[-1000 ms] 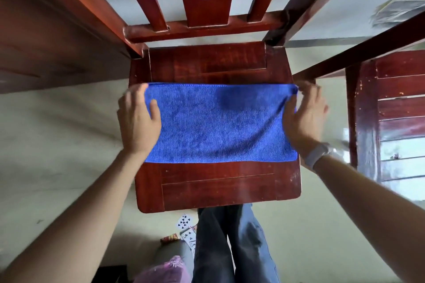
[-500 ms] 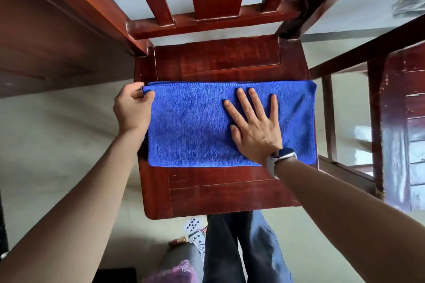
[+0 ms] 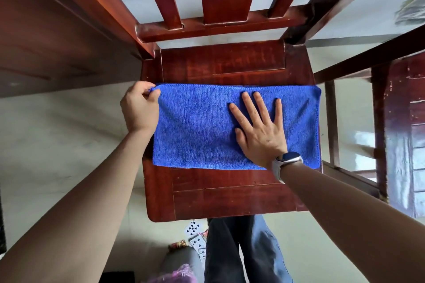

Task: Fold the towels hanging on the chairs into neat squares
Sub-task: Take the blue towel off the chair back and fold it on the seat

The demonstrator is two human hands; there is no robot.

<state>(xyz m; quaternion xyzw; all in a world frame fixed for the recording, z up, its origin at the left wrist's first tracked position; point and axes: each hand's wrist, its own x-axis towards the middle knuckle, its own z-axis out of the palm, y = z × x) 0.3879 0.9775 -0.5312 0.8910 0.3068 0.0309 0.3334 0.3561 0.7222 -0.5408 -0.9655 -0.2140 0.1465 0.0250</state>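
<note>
The left hand point(image 3: 140, 108) has its fingers point(image 3: 153, 94) curled in a pinch on the towel's point(image 3: 195, 131) far-left corner. The right hand point(image 3: 259, 131) lies flat, fingers point(image 3: 247, 104) straight and spread, pressing the cloth just right of its middle and holding nothing. The towel is a blue oblong lying on the chair point(image 3: 230, 195) seat, its long axis running left to right — the left end slightly overhangs the seat edge, it seems, though the arm partly hides it. The next fold likely turns on that axis: the pinched left end would swing rightward over the pressing hand's line, so the left hand is the mover and the right the anchor. A watch point(image 3: 287, 159) sits on the right wrist.
</note>
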